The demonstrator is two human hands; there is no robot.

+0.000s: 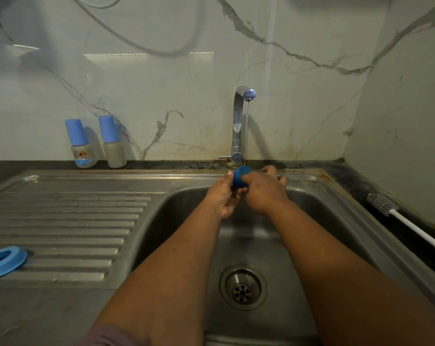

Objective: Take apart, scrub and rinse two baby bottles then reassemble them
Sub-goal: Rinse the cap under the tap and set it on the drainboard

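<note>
Nearest us on the drainboard lies a blue ring (5, 260), well apart from our hands. Over the sink (336, 211) our left hand (224, 196) pinches the blue cap (240, 176) from its left side; our right hand (262, 192) curls onto it from the right. Its open mouth tilts up toward the thin stream from the tap (240, 121) just behind. Two capped bottles (98, 143) stand far left.

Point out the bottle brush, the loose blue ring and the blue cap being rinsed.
bottle brush (383, 204), head view, on its bristle head.
blue ring (5, 261), head view, on its flat rim.
blue cap (239, 178), head view, on its side wall.
</note>
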